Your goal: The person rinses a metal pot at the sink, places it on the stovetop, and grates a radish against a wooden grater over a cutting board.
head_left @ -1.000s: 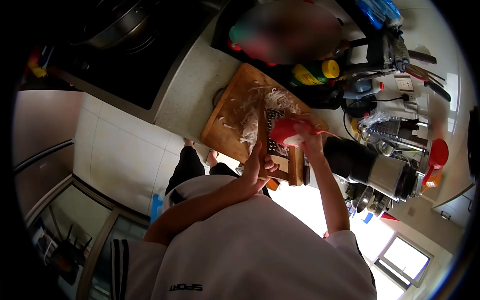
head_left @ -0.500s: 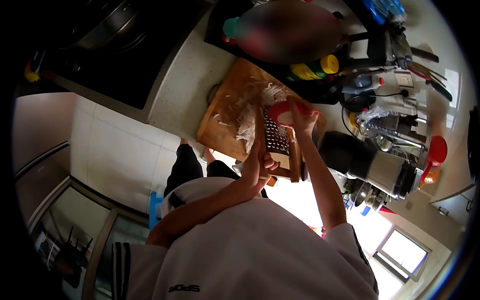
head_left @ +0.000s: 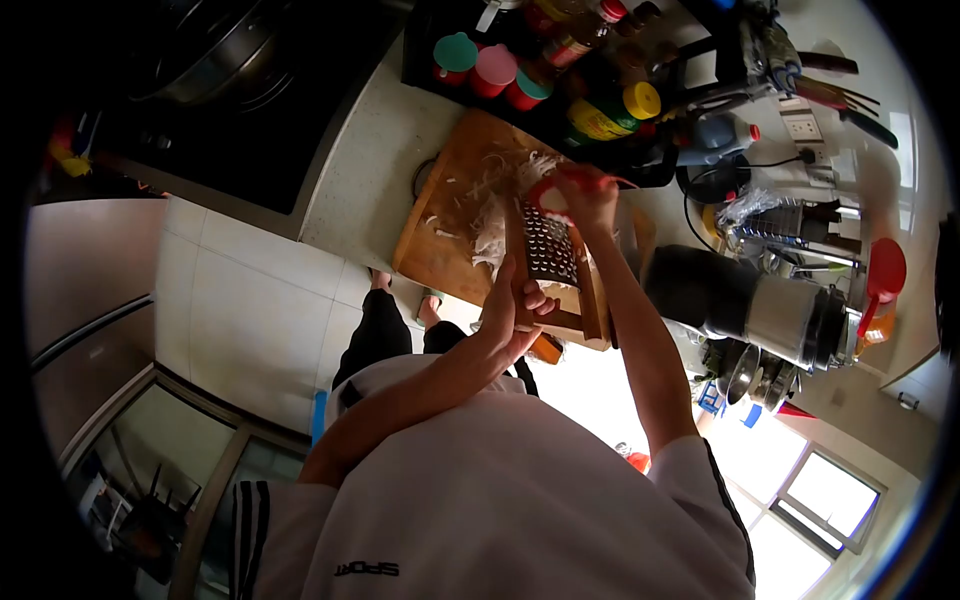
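Note:
My left hand (head_left: 515,315) is closed round the near end of a wooden-framed grater (head_left: 549,248) with a metal plate. The grater lies slanted over a wooden cutting board (head_left: 433,243). In my right hand (head_left: 592,200) is a red-skinned radish (head_left: 549,198), its white cut face against the upper part of the metal plate. My fingers hide much of the radish. White shreds (head_left: 490,235) lie heaped on the board beside the grater, with more at its far end.
Behind the board, a black tray holds lidded jars (head_left: 493,70), bottles and a yellow-capped bottle (head_left: 605,115). A stove with a pan (head_left: 215,60) is at left. At right stand a large pot (head_left: 785,320), a red ladle (head_left: 883,280) and knives in a rack.
My right hand has moved the radish slightly up the grater, toward its far end. My left hand keeps its hold. The view has shifted slightly, and the jars behind now show clearly.

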Demonstrator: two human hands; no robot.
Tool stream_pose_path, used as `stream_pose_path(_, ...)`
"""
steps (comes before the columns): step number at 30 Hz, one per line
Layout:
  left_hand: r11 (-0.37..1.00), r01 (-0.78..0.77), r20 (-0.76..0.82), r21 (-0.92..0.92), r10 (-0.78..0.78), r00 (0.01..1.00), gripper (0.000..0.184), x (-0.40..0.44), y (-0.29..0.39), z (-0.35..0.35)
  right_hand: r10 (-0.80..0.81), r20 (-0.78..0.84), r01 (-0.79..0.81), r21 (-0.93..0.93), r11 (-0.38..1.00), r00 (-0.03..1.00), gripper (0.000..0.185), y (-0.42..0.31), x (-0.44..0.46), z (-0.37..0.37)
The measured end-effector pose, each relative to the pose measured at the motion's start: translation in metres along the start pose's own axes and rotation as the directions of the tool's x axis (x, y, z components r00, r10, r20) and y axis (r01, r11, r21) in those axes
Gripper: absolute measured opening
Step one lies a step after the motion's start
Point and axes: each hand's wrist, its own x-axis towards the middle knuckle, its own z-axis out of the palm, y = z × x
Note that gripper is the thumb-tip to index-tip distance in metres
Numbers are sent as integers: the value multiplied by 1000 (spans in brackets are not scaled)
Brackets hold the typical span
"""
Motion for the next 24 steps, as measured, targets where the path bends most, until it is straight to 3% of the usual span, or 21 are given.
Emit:
stream_pose_path(3,1000,-21,36,3,21,999,41,5,-2,-7,-312,-39,283,-325,902,949,20,41,41,6)
stream_pose_path(4,999,-49,94,16,47,994,40,2,0,-6,-258,-49,226,-346,911,965,20,45,47,7)
stream_pose_path(7,999,-41,72,-3,42,997,38,2,-2,-7,-367,-38,311,-453,835,930,18,46,52,2)
stream_pose_path(10,1000,-6,113,19,3,994,47,15,0,-22,-260,-51,239,-255,937,964,16,8,28,-25)
stream_pose_path(13,1000,-10,103,21,8,995,54,14,-2,-17,-217,39,220,-254,942,975,14,-24,-25,-46)
stream_pose_path(15,1000,-17,123,5,17,992,53,13,-2,-16,-338,128,362,-369,856,932,15,-40,-61,-48)
stream_pose_path(16,999,3,157,-50,5,988,49,11,-1,-15,-390,180,429,-414,803,903,15,-45,-75,-46)
stream_pose_path(20,997,-73,113,34,68,991,39,7,-5,-16,-427,219,479,-396,783,878,15,-48,-90,-31)
stream_pose_path(23,994,-90,87,59,85,993,38,4,-8,-17,-460,104,435,-557,708,882,17,-10,-44,-17)
stream_pose_path(24,996,-88,88,14,87,992,30,4,-10,-16,-440,102,418,-557,718,892,17,-1,-22,-10)
